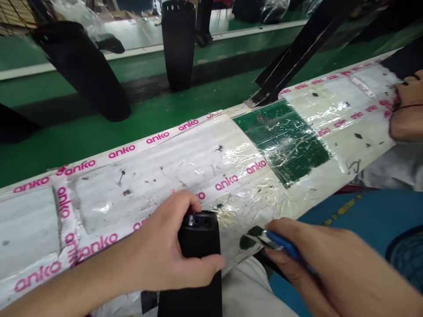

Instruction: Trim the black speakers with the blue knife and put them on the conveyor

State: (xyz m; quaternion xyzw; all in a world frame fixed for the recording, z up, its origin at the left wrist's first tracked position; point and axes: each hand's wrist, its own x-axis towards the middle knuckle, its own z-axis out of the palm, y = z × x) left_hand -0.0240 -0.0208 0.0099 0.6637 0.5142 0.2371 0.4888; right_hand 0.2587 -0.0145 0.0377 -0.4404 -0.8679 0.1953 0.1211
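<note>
My left hand point(175, 246) is wrapped round the upper end of a black tube-like housing point(200, 244). Two small holes show in the housing's glossy top rim, and its lower end runs out of the picture. To the right, my right hand point(327, 259) grips a blue-handled tool point(284, 244) with a metal end. That metal end points left toward the housing, apart from it; its exact kind is hard to make out. Both hands are over the near edge of a bench top point(185, 154) covered in white sheet and pink-lettered "anko" tape.
Beyond the bench, black housings point(178, 48) stand on a green conveyor surface point(142, 97). A black slanted post point(297, 53) rises at the bench's far edge. At the right, another person's hand point(410, 94) rests by the bench. Blue floor point(333, 215) shows below.
</note>
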